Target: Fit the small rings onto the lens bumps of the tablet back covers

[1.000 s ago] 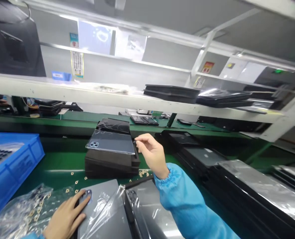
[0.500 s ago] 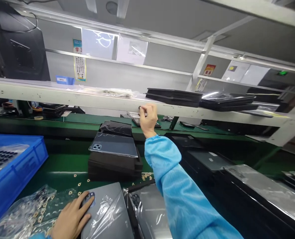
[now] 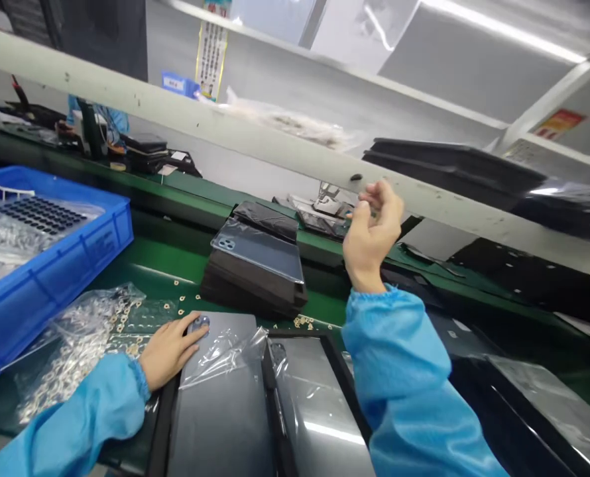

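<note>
My left hand (image 3: 168, 350) lies flat with its fingers stretched over the camera corner of a grey tablet back (image 3: 220, 397), which is partly wrapped in clear plastic. My right hand (image 3: 373, 232) is raised in front of the white shelf rail (image 3: 255, 142), just below a small dark dot (image 3: 356, 177) stuck on the rail. Its fingers curl together in a pinch; what they hold is too small to make out. Beyond my hands, a tablet back in a clear bag (image 3: 258, 248) rests on a stack of black trays.
A blue crate (image 3: 51, 271) with bagged parts stands at the left. A plastic bag of small gold rings (image 3: 83, 331) lies beside my left hand, and loose rings dot the green belt (image 3: 160, 262). Black trays (image 3: 454, 165) sit on the shelf; bagged tablets line the right.
My right hand has drawn back from the rail and dropped slightly, leaving a dark dot on it. The view has swung left and closer. My left hand stays on the tablet.
</note>
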Demonstrator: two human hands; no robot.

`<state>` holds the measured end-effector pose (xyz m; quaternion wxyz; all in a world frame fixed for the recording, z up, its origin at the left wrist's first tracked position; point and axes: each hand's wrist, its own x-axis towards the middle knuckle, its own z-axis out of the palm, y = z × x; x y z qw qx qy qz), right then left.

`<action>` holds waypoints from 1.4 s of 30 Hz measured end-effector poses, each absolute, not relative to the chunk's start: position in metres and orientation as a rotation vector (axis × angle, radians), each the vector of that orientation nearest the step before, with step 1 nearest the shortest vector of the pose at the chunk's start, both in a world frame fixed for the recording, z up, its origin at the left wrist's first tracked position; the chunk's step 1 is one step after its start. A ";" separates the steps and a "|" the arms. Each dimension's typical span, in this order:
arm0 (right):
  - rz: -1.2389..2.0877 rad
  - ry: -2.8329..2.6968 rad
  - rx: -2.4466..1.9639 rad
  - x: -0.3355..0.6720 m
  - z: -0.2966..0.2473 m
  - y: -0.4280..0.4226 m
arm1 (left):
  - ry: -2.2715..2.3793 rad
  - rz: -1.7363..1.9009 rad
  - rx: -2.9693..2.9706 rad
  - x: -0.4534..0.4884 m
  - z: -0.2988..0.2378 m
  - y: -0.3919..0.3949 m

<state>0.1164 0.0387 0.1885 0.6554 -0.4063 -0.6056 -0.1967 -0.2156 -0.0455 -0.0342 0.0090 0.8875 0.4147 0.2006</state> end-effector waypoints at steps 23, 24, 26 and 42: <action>0.471 -3.033 -0.673 -0.146 -0.015 0.014 | 1.806 0.732 2.694 -0.331 -0.075 -0.085; 0.468 -3.043 -0.679 -0.153 -0.020 0.017 | 1.821 0.717 2.697 -0.332 -0.077 -0.085; 0.466 -3.035 -0.714 -0.164 -0.026 0.024 | 1.875 0.690 2.691 -0.335 -0.077 -0.083; 0.500 -2.975 -0.918 -0.202 -0.044 0.038 | 1.965 0.542 2.565 -0.343 -0.081 -0.065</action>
